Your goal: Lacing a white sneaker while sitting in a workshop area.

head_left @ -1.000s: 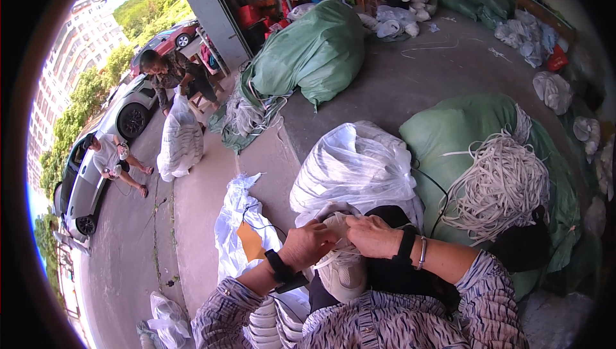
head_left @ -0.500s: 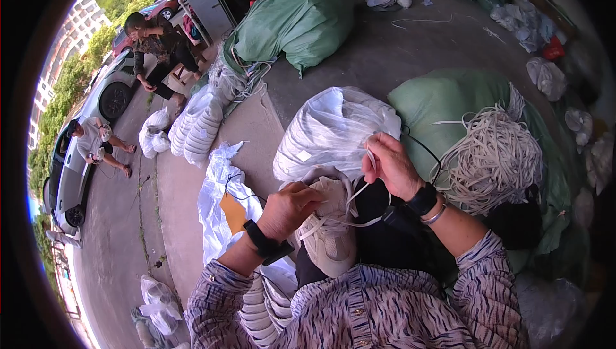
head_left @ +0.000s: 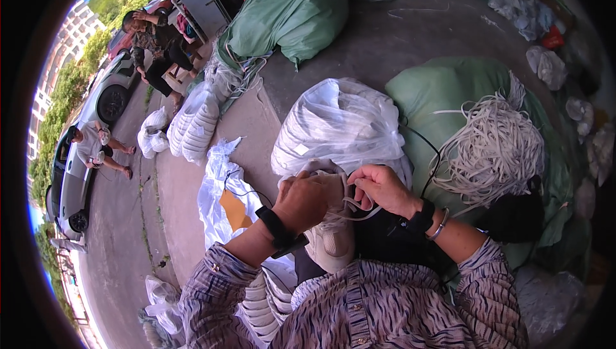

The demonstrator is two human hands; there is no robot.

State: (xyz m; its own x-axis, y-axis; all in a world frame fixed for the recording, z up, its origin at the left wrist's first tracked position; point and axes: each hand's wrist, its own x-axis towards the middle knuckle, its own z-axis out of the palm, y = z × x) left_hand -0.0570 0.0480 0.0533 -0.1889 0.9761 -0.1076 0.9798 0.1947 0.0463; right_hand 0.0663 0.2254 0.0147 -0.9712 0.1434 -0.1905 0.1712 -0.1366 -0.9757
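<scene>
Shoe: white shoe (head_left: 330,236) at lower centre, on the lap.
Left hand (head_left: 305,201): fingers curled over the shoe's top.
Right hand (head_left: 382,188): pinching a white lace (head_left: 353,206).
Risk: the slack lace may slip from the pinch, or snag.

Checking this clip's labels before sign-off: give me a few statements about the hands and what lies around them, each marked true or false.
1. Both hands are on a white shoe in the lap. True: left hand and right hand meet over it.
2. The right hand pinches a white lace. True.
3. The bundle of white laces lies to the person's left. False: it lies to the right, on a green sack.
4. The clear bag ahead holds red items. False: its contents are white.
5. Both wrists are bare. False: each wears a dark band.
</scene>
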